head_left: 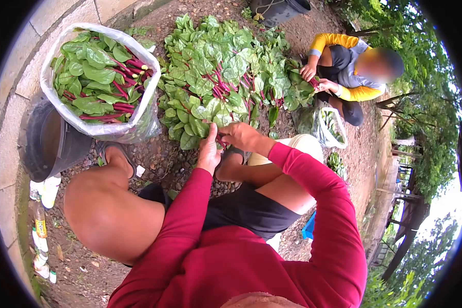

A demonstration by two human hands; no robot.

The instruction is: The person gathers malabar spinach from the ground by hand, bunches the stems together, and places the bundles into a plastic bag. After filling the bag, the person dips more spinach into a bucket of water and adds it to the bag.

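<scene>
A broad pile of red-stemmed Malabar spinach (205, 77) lies on the ground in front of me. At its near edge, my left hand (209, 150) is closed around a small bunch of spinach stems (221, 140), its leaves merging with the pile. My right hand (243, 136) comes in from the other side, fingers closed at the same red stems. The two hands are almost touching. To the left stands a clear plastic bag (148, 115) with its rim folded outward, filled with spinach leaves and stems.
A black bucket (69, 149) leans beside the bag, with several bottles (40, 226) along the block wall (7, 138). A person (339, 77) in yellow sleeves handles spinach across the pile, near another plastic bag (329, 128). A white bucket (308, 146) stands by my leg.
</scene>
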